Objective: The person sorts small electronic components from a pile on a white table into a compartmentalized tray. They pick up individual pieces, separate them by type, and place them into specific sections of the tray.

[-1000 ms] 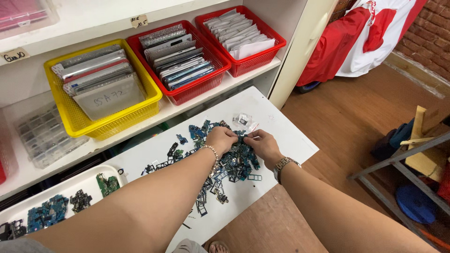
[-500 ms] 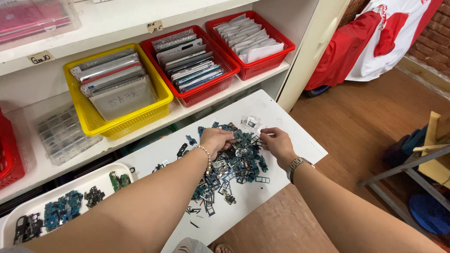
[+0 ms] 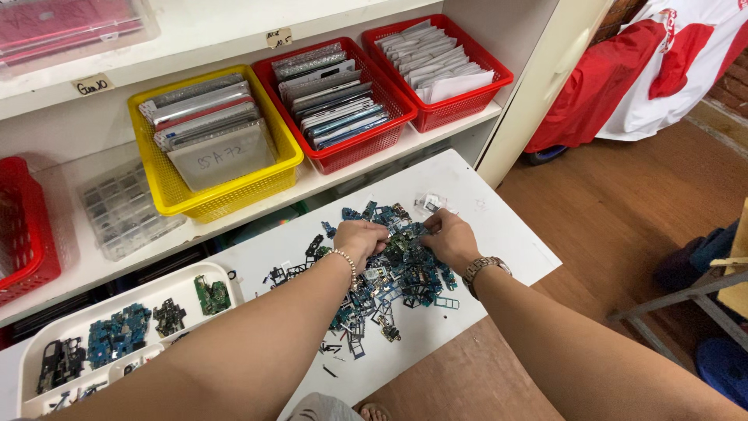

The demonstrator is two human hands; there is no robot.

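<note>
Two hands have drawn together over the last second; the left hand (image 3: 360,236), earlier spread on the near-left part of the pile (image 3: 382,269), now sits at its upper middle, and the right hand (image 3: 449,240) has come in from the right edge until the fingertips of both nearly meet; the view has also shifted, so the shelf and its baskets sit lower and larger; judged from this, the work has passed from raking through the heap to picking at one spot in it.

Going from big to small: the white board (image 3: 499,226) carries the pile at its centre, with bare white on the right and far side; the yellow basket (image 3: 214,152) and two red baskets (image 3: 335,97) stand on the shelf behind, filled with flat packets on edge; a white tray (image 3: 117,308) at the near left holds sorted clusters of parts; the pile itself is a loose scatter of small blue and green circuit pieces and thin dark frames, thick in the middle and thinning toward the near edge.

Each hand has its fingers curled in a narrow pinch among the pieces; whether either holds a piece cannot be told; a bead bracelet (image 3: 345,261) rings the left wrist and a watch (image 3: 483,269) the right.
</note>
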